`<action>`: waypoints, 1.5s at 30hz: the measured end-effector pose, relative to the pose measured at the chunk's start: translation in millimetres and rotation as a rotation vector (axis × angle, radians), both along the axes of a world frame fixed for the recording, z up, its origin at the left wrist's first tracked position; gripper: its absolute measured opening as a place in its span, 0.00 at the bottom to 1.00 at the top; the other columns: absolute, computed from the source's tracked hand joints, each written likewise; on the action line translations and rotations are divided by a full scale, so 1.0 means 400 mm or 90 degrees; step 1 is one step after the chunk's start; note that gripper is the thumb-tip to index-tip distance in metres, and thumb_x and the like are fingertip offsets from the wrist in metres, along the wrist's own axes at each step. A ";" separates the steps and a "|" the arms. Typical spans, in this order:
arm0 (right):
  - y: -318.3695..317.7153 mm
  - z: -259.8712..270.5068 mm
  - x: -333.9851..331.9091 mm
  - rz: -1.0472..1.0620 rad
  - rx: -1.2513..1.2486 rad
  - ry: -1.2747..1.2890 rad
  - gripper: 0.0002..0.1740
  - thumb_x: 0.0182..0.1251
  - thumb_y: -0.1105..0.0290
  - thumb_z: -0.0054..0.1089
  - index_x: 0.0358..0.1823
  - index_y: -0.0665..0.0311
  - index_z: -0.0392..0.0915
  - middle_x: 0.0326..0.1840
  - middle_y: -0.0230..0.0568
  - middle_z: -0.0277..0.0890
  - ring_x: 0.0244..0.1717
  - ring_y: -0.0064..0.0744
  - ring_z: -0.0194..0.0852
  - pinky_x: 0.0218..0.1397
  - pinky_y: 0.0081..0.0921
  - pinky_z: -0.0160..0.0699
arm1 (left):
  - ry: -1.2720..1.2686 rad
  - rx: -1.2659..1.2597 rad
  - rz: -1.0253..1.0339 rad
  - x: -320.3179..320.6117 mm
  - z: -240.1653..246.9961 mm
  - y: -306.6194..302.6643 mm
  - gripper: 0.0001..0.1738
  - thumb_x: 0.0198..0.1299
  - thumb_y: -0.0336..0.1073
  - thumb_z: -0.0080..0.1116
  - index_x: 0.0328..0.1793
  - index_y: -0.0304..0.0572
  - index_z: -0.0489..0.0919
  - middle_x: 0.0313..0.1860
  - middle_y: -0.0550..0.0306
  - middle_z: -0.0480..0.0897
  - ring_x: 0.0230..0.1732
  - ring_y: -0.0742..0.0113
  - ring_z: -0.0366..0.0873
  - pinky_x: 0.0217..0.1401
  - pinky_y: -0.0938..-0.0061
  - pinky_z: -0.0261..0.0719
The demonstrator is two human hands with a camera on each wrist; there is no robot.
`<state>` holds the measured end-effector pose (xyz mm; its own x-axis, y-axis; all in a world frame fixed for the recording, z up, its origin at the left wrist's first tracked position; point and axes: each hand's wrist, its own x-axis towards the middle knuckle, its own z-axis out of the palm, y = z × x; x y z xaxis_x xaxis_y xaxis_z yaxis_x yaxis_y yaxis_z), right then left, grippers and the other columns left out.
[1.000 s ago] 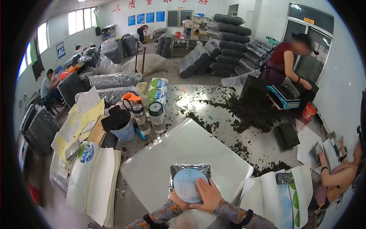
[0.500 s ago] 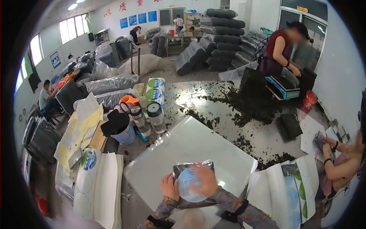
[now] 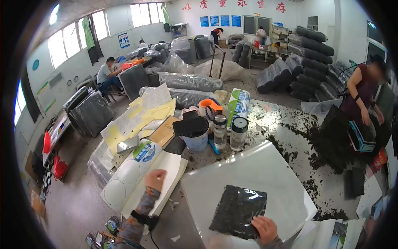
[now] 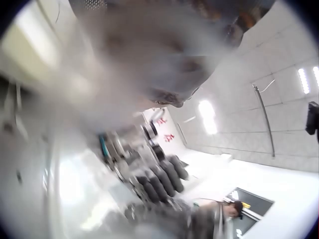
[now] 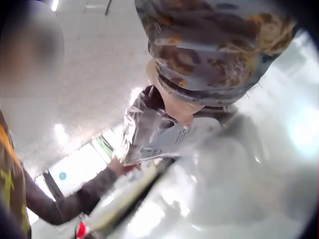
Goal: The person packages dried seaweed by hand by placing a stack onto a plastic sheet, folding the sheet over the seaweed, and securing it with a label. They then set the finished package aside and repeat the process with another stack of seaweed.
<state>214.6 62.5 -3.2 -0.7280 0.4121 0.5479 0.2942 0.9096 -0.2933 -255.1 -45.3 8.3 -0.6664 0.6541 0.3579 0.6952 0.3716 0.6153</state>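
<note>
A flat, shiny black packet (image 3: 237, 209) slants over the pale glossy sheet (image 3: 286, 195), its plain dark side uppermost. My right hand (image 3: 265, 228) grips its lower right edge, fingers lying over the top. From the right wrist, a pale label (image 5: 174, 139) with print shows on the packet's other face. My left hand (image 3: 155, 179) is off to the left, away from the packet, above a pile of large white paper (image 3: 168, 166). Its fingers look loosely curled, with nothing seen in them. The left wrist view is badly blurred.
Left of the sheet lie a printed roll with round outlines (image 3: 128, 178) and yellow papers (image 3: 139, 114). A bucket (image 3: 196, 142) with dark items stands beside two glass bottles (image 3: 238, 137). Dark crumbs (image 3: 331, 145) spread at the right, where another person (image 3: 365, 91) works.
The packet has gone from label side up to dark side up. My left hand has left it and moved left over the papers. The head view has swung left.
</note>
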 end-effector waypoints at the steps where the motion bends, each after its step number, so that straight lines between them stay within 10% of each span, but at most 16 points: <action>1: -0.027 -0.006 0.003 -0.004 0.020 -0.024 0.21 0.43 0.74 0.64 0.44 0.61 0.81 0.51 0.45 0.79 0.50 0.49 0.79 0.50 0.35 0.80 | 0.074 -0.046 0.054 -0.081 -0.024 -0.004 0.09 0.55 0.38 0.65 0.38 0.41 0.85 0.38 0.51 0.85 0.38 0.55 0.83 0.42 0.67 0.81; 2: -0.030 -0.097 0.037 0.029 -0.068 -0.026 0.30 0.53 0.66 0.62 0.61 0.64 0.73 0.66 0.52 0.69 0.67 0.54 0.65 0.66 0.49 0.65 | 0.211 -0.030 0.076 -0.153 -0.049 0.000 0.10 0.54 0.39 0.65 0.37 0.42 0.85 0.38 0.53 0.85 0.38 0.54 0.83 0.42 0.65 0.80; 6: -0.059 -0.009 0.015 -0.057 -0.077 0.026 0.26 0.46 0.82 0.56 0.52 0.63 0.79 0.57 0.48 0.77 0.58 0.51 0.74 0.57 0.43 0.75 | 0.510 -0.073 0.083 -0.318 -0.154 0.041 0.08 0.51 0.40 0.62 0.34 0.47 0.84 0.36 0.58 0.83 0.36 0.56 0.83 0.35 0.62 0.80; 13: -0.077 -0.029 0.041 -0.087 -0.139 0.026 0.29 0.47 0.81 0.55 0.56 0.61 0.78 0.60 0.53 0.73 0.60 0.54 0.71 0.60 0.42 0.74 | 0.381 -0.445 0.127 -0.368 -0.092 0.091 0.07 0.54 0.33 0.54 0.33 0.51 0.84 0.38 0.58 0.85 0.36 0.54 0.85 0.34 0.61 0.82; 20: -0.051 -0.015 0.066 -0.169 -0.078 0.027 0.16 0.51 0.77 0.64 0.44 0.62 0.81 0.48 0.43 0.79 0.50 0.47 0.79 0.49 0.35 0.81 | 0.328 -0.245 0.203 -0.448 0.164 0.031 0.13 0.63 0.37 0.47 0.45 0.38 0.78 0.33 0.41 0.83 0.38 0.37 0.80 0.41 0.49 0.78; 22: -0.049 -0.011 0.073 -0.188 -0.096 0.035 0.15 0.51 0.77 0.64 0.42 0.62 0.81 0.47 0.43 0.79 0.51 0.46 0.78 0.50 0.35 0.81 | 0.335 -0.077 0.273 -0.229 0.304 -0.036 0.12 0.69 0.32 0.42 0.50 0.32 0.74 0.37 0.40 0.81 0.37 0.42 0.80 0.38 0.54 0.77; 25: -0.060 -0.005 0.077 -0.202 -0.119 0.044 0.14 0.51 0.78 0.64 0.41 0.63 0.81 0.46 0.43 0.79 0.51 0.45 0.79 0.50 0.35 0.82 | 0.569 0.203 0.115 0.092 0.151 -0.144 0.13 0.70 0.30 0.47 0.53 0.25 0.73 0.39 0.40 0.79 0.37 0.45 0.78 0.41 0.63 0.76; 26: -0.060 0.000 0.074 -0.193 -0.121 0.050 0.13 0.51 0.78 0.64 0.41 0.63 0.81 0.46 0.44 0.80 0.51 0.45 0.79 0.50 0.35 0.82 | 0.393 0.204 -0.205 0.186 0.043 -0.163 0.13 0.67 0.28 0.50 0.53 0.25 0.74 0.41 0.42 0.80 0.38 0.46 0.78 0.42 0.57 0.76; 29: -0.068 0.024 0.066 -0.183 -0.102 0.051 0.13 0.51 0.78 0.64 0.41 0.63 0.81 0.46 0.44 0.80 0.50 0.45 0.79 0.50 0.35 0.82 | 0.238 0.115 -0.563 0.514 0.069 -0.056 0.05 0.53 0.24 0.59 0.37 0.35 0.77 0.54 0.43 0.82 0.62 0.47 0.77 0.58 0.61 0.80; 36: -0.078 0.020 0.099 -0.228 -0.164 0.097 0.14 0.50 0.79 0.63 0.41 0.62 0.82 0.48 0.43 0.80 0.51 0.45 0.79 0.51 0.35 0.81 | 0.142 0.050 -0.486 0.655 -0.031 -0.014 0.07 0.53 0.26 0.60 0.38 0.39 0.76 0.55 0.49 0.82 0.62 0.52 0.77 0.57 0.65 0.80; 41: -0.040 0.057 -0.056 -0.005 -0.220 0.091 0.22 0.51 0.79 0.59 0.51 0.61 0.80 0.55 0.42 0.78 0.58 0.47 0.75 0.57 0.37 0.77 | 0.227 -0.061 -0.499 0.651 -0.035 0.006 0.07 0.57 0.29 0.60 0.41 0.42 0.77 0.57 0.55 0.82 0.61 0.55 0.77 0.54 0.65 0.77; 45: 0.085 -0.019 -0.185 -0.098 0.079 -0.115 0.23 0.60 0.72 0.52 0.58 0.62 0.75 0.59 0.45 0.75 0.65 0.45 0.69 0.66 0.41 0.68 | 0.172 -0.114 -0.514 0.644 0.014 0.000 0.09 0.56 0.29 0.60 0.44 0.43 0.78 0.56 0.55 0.82 0.52 0.54 0.80 0.50 0.63 0.77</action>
